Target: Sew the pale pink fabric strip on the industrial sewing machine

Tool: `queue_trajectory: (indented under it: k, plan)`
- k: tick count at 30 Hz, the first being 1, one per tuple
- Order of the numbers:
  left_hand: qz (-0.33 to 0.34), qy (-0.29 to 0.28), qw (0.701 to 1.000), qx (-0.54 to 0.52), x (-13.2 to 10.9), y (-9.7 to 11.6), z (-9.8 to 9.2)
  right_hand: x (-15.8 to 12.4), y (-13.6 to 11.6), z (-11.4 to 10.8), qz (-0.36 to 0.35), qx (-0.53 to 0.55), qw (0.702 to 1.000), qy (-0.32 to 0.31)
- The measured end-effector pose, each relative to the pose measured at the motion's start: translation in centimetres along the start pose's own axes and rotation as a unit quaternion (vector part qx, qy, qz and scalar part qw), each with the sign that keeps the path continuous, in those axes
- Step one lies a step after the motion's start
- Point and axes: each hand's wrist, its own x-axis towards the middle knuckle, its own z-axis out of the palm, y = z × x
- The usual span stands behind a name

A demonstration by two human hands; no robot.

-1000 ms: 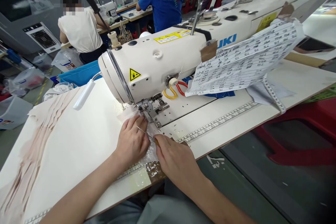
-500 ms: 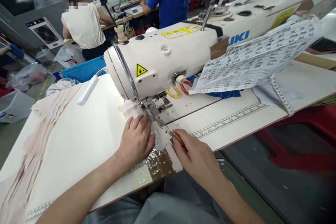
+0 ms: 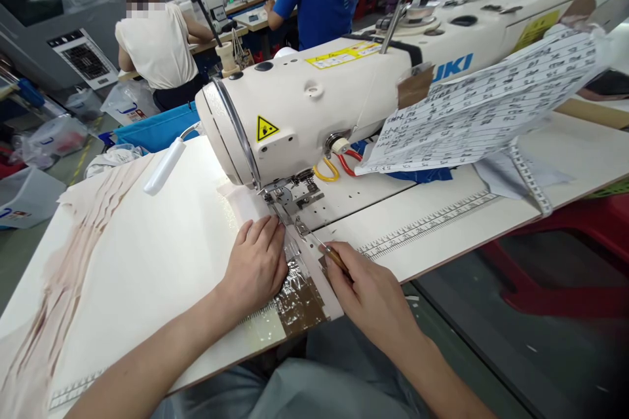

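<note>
My left hand (image 3: pixel 258 263) lies palm down on the table, its fingertips on pale pink fabric (image 3: pixel 244 201) just in front of the needle area of a white sewing machine (image 3: pixel 299 101). My right hand (image 3: pixel 371 288) is closed around the wooden handle of an awl (image 3: pixel 338 260). The awl's thin metal shaft points at a small metal guide (image 3: pixel 301 228) on the machine bed. Between the hands, a narrow pale strip (image 3: pixel 325 288) runs from the table's front edge up to the guide. My left palm hides part of the fabric.
Pleated pink fabric (image 3: pixel 81 262) lies along the left of the white table (image 3: pixel 167 262). A handwritten sheet (image 3: pixel 481 111) hangs from the machine at right, near yellow-handled and red-handled tools (image 3: pixel 328 171). A white lamp (image 3: pixel 164 167) stands left of the machine head. Two people sit beyond.
The pale fabric has slid forward under my left hand, baring more brown tape near the thumb. Both hands stay in nearly the same place, and the awl is still held.
</note>
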Motion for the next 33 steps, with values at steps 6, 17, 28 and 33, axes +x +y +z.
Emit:
queue_trajectory:
  k: [6, 17, 28, 33]
  plan:
    - [0.000, -0.002, 1.000, -0.004, 0.0, 0.0, 0.0, -0.1, -0.1, 0.0, 0.005, 0.000, 1.000, -0.002]
    - [0.003, -0.004, 1.000, 0.001, 0.0, 0.0, 0.0, -0.2, -0.1, -0.4, 0.034, 0.059, 0.998, -0.017]
    - [-0.009, 0.016, 1.000, 0.000, 0.4, -0.8, 0.5, -0.2, -0.4, -0.1, 0.088, 0.166, 0.982, 0.010]
    - [-0.019, 0.013, 1.000, -0.008, 0.8, -1.3, 0.5, 0.4, -1.6, 0.0, 0.046, 0.158, 0.986, 0.000]
